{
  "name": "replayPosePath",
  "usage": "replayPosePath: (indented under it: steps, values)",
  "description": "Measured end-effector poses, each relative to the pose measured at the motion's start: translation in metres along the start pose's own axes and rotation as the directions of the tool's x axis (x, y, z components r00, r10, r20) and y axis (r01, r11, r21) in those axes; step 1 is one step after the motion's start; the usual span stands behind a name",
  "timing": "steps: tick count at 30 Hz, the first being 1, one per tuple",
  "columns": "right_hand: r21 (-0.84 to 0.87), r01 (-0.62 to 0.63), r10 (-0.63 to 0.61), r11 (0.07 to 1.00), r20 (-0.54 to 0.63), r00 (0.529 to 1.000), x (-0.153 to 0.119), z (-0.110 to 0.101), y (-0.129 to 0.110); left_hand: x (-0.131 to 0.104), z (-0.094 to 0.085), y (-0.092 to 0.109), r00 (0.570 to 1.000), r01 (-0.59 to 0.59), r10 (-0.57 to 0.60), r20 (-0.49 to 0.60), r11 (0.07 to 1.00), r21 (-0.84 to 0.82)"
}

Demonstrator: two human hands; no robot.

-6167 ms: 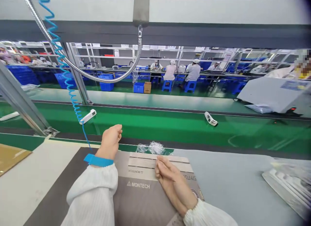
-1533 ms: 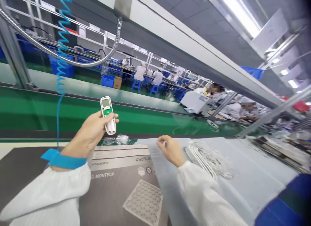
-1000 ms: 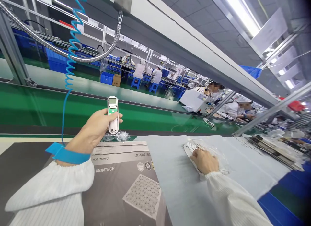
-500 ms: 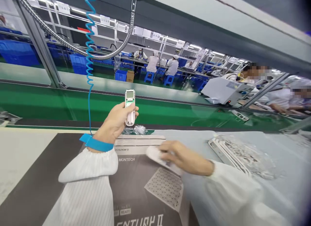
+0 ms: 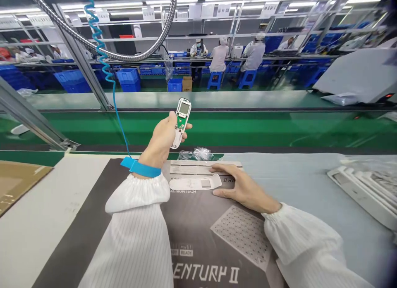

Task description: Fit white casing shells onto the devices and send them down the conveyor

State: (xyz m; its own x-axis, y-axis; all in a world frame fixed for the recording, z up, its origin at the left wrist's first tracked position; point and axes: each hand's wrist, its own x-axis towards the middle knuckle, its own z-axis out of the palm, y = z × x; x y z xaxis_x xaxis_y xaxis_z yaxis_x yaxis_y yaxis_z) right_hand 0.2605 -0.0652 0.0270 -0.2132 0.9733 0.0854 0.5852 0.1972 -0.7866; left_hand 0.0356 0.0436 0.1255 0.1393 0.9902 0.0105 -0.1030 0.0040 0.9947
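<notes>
My left hand [image 5: 164,133] is closed around a white remote control housing [image 5: 182,118] with a small screen and a bare green circuit board. It is raised above the far edge of the work surface, and a blue wrist strap [image 5: 141,168] circles the wrist. A white remote control cover [image 5: 196,182] with a small window lies on the dark printed cardboard [image 5: 198,222]. Just right of the cover, my right hand [image 5: 238,184] is open, with thumb and fingers apart around the cover's end. Whether a fingertip touches it I cannot tell.
Crumpled clear plastic [image 5: 200,154] lies behind the cardboard. White plastic parts [image 5: 362,193] in a stack stand at the right. A blue coiled cord [image 5: 102,52] runs down to my strap, and a metal flexible hose [image 5: 136,56] arches overhead. Several people work beyond the green conveyor [image 5: 248,131].
My right hand has put the white cover down on the cardboard and opened its fingers. The remote in my left hand is tilted more. The view has levelled.
</notes>
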Motion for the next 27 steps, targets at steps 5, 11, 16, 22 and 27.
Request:
replayPosePath:
  steps: [5, 11, 16, 22, 27]
  values:
    - [0.035, 0.066, -0.063, 0.997, -0.082, 0.995, 0.009, 0.023, -0.003, -0.024, 0.000, -0.014, 0.968, -0.214, 0.136, 0.213, 0.890, 0.404]
    - [0.085, -0.012, 0.026, 0.996, -0.169, 0.985, 0.010, 0.029, -0.004, -0.073, -0.010, -0.066, 0.922, -0.357, 0.096, 0.376, 0.588, 0.726]
    - [0.246, 0.011, 0.057, 0.969, -0.266, 0.962, 0.012, 0.026, 0.002, -0.081, -0.002, -0.089, 0.935, -0.339, 0.137, 0.328, 0.617, 0.710]
    - [0.810, 0.047, 0.306, 0.584, -0.274, 0.912, 0.019, 0.030, -0.013, -0.091, 0.026, -0.091, 0.934, -0.334, 0.201, 0.294, 0.782, 0.527]
    - [0.970, -0.069, 0.458, 0.232, -0.046, 0.888, 0.022, 0.046, -0.029, -0.110, 0.035, -0.089, 0.891, -0.341, -0.026, 0.454, 0.624, 0.704]
